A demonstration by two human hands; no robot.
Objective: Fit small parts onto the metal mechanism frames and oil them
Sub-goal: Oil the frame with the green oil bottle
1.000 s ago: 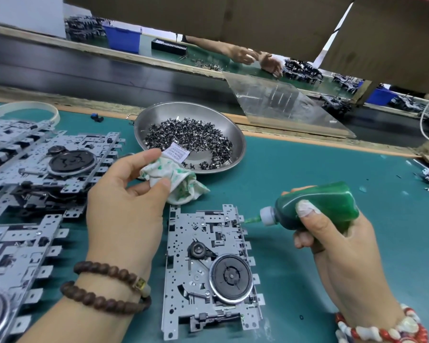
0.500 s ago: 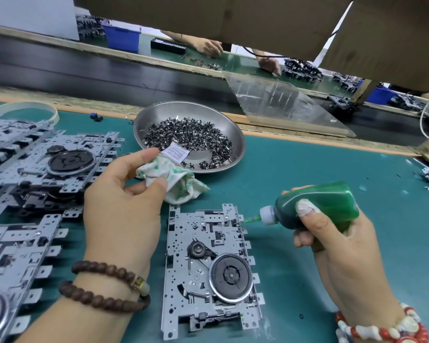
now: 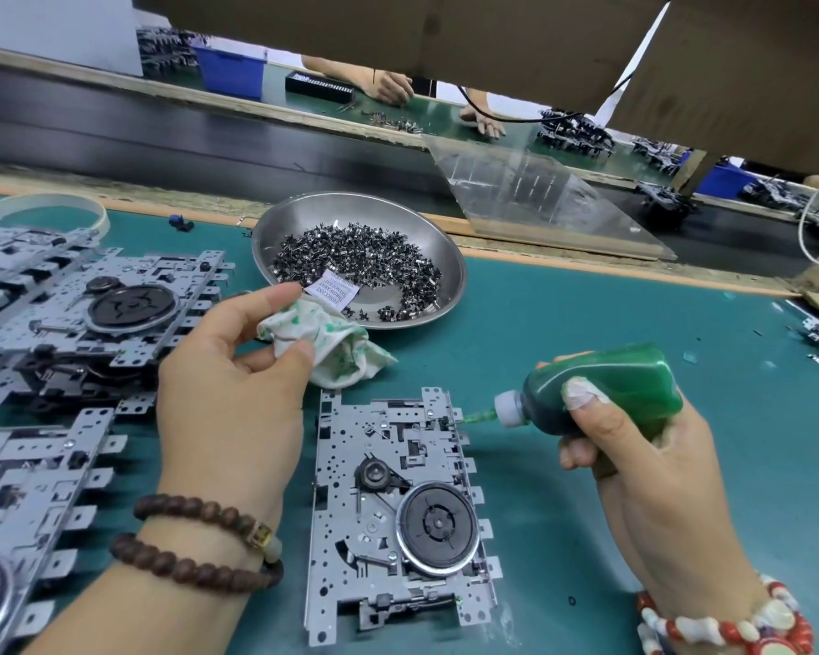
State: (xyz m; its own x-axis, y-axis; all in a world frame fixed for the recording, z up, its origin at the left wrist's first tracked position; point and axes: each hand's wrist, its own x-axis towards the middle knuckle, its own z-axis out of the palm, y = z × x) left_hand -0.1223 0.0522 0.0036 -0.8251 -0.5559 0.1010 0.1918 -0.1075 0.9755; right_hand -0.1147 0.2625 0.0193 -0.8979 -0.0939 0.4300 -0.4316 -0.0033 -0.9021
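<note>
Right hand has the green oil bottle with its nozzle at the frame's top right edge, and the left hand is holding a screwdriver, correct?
Not quite. In the head view the left hand holds a crumpled cloth, not a screwdriver. The rest stands: the right hand grips the green oil bottle with its nozzle at the frame's top right edge.

Small white packet (image 3: 331,289) in the metal bowl (image 3: 426,229) reads "DESICCANT / THROW AWAY / DO NOT EAT".

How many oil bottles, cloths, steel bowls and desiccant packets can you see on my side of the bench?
Oil bottle: 1
Cloth: 1
Steel bowl: 1
Desiccant packet: 1
Total: 4
</note>
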